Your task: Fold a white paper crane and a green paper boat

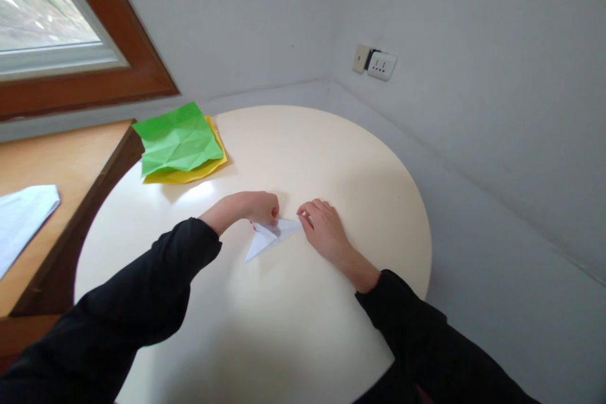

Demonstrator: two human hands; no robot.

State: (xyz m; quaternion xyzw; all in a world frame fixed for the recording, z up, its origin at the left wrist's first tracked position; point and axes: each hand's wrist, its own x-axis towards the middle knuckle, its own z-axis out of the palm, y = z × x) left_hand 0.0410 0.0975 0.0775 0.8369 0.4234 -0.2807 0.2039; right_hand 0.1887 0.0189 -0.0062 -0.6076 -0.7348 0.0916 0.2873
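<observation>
A folded white paper (pixel 269 238), pointed like a narrow triangle, lies flat on the round cream table (pixel 331 158). My left hand (pixel 258 206) rests on its upper left part with the fingers curled down onto it. My right hand (pixel 324 227) presses fingertips on the paper's right tip. Both arms wear black sleeves. The lower point of the paper sticks out free toward me.
A creased green sheet (pixel 177 139) lies on a yellow sheet (pixel 189 172) at the table's far left. A wooden desk (pixel 57 158) with a pale blue paper (pixel 21 218) adjoins on the left. Walls close behind, with a socket (pixel 381 65); a window (pixel 42 19) at upper left.
</observation>
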